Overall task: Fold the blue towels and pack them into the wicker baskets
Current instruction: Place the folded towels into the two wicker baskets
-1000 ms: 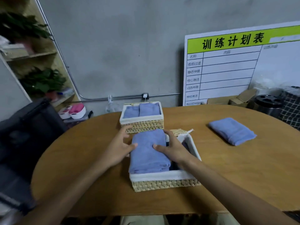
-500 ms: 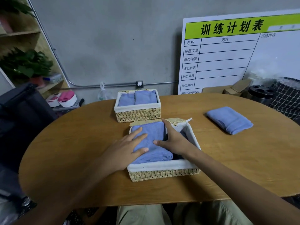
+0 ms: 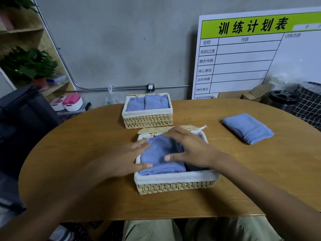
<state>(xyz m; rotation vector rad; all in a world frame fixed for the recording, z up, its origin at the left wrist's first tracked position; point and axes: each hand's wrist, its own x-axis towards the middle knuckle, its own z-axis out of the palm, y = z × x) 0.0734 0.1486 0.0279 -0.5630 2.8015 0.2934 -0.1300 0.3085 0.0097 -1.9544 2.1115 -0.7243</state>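
Note:
A folded blue towel [image 3: 159, 158] lies in the left half of the near wicker basket [image 3: 175, 186]. My left hand [image 3: 125, 158] rests at the towel's left edge, fingers straight, thumb at its front corner. My right hand [image 3: 189, 148] hovers over the towel's right side with fingers spread and blurred by motion. The basket's right half looks dark, with no towel that I can see. The far wicker basket [image 3: 148, 120] holds two folded blue towels [image 3: 147, 103]. Another folded blue towel [image 3: 247, 127] lies loose on the table at the right.
The oval wooden table [image 3: 86, 136] carries both baskets. Behind it a whiteboard chart [image 3: 251, 54] leans on the wall beside cardboard boxes [image 3: 246, 93] and a dark bin [image 3: 281, 100]. A black chair [image 3: 20, 122] and a plant shelf [image 3: 26, 65] stand at the left.
The towel has sunk lower into the near basket. My left hand slid onto its left edge. My right hand lifted from the towel's middle and spread above its right side.

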